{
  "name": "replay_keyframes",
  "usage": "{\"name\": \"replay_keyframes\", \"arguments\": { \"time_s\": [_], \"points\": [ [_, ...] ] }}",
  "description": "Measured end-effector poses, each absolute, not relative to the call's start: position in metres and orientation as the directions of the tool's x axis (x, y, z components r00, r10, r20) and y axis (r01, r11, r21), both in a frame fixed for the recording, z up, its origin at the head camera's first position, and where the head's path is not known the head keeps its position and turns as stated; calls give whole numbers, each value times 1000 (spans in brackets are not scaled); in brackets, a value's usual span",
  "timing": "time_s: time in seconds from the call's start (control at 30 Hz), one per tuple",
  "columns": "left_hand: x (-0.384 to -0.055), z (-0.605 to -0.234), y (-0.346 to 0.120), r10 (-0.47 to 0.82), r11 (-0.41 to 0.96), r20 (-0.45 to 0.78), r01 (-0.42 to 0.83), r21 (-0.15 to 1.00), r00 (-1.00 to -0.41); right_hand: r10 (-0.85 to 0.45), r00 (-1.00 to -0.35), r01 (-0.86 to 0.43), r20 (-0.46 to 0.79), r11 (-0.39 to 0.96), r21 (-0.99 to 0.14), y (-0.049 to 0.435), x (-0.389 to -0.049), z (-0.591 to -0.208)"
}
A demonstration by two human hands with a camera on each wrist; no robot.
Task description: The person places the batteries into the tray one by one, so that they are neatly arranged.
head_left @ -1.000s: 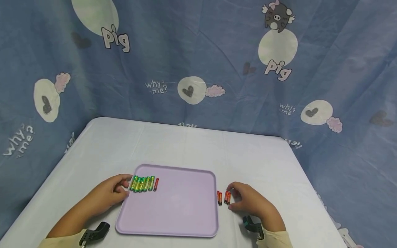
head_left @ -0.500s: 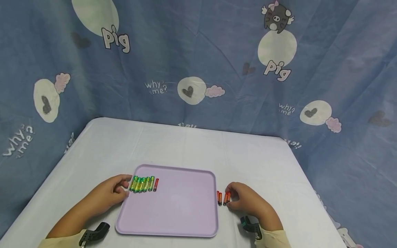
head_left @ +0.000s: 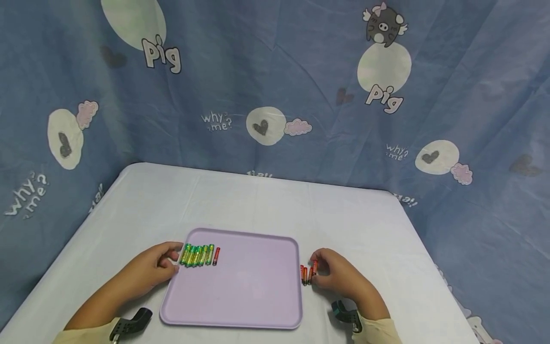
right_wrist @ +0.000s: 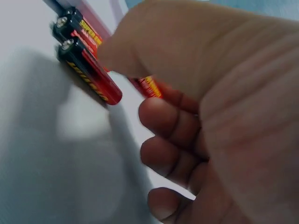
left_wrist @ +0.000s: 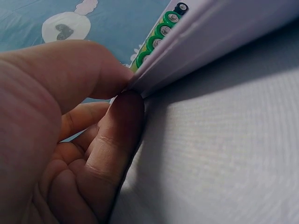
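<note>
A lilac tray (head_left: 240, 291) lies on the white-covered table. My left hand (head_left: 150, 263) pinches its left rim; the left wrist view shows thumb and finger meeting at the tray's edge (left_wrist: 187, 51). In the tray's upper left, several green-and-yellow batteries (head_left: 196, 255) stand side by side in a row, with one red battery (head_left: 216, 256) at the row's right end. Just off the tray's right side, my right hand (head_left: 339, 272) pinches a red battery (right_wrist: 152, 87) between thumb and fingers. Beside it lie other red-and-black batteries (right_wrist: 91, 70), partly hidden by the thumb.
A white cloth (head_left: 258, 200) covers the table, which ends at a blue patterned curtain (head_left: 266, 71) behind. Black wrist mounts (head_left: 133, 322) sit at both sleeves. Something white (head_left: 479, 329) lies at the lower right, beyond the table edge.
My right hand has shifted slightly left toward the tray and now grips one red battery, raised a little against the others. The left hand and tray have stayed in place.
</note>
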State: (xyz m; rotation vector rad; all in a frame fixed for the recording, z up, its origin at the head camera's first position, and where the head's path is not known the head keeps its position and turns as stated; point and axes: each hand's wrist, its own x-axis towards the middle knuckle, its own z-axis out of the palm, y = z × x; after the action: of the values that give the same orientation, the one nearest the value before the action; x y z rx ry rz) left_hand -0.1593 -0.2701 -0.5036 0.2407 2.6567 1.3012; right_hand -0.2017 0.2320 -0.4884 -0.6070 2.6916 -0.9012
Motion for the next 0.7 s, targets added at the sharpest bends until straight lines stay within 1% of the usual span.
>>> {"name": "replay_keyframes", "arguments": {
  "time_s": [0.27,0.4,0.57,0.7],
  "points": [
    [-160,-501,-270,223,607,-104,55,792,-969,-482,-876,-320,-19,610,-725,222,-202,-492],
    [-159,-500,-270,223,605,-104,54,794,-969,-485,-875,-327,8,578,-748,215,-202,-492],
    [-160,-502,-271,224,612,-98,62,788,-970,-479,-877,-344,40,567,-748,204,-201,-490],
    [-160,-503,-271,225,609,-96,63,790,-970,-502,-862,-378,70,544,-749,193,-202,-488]
  ]
}}
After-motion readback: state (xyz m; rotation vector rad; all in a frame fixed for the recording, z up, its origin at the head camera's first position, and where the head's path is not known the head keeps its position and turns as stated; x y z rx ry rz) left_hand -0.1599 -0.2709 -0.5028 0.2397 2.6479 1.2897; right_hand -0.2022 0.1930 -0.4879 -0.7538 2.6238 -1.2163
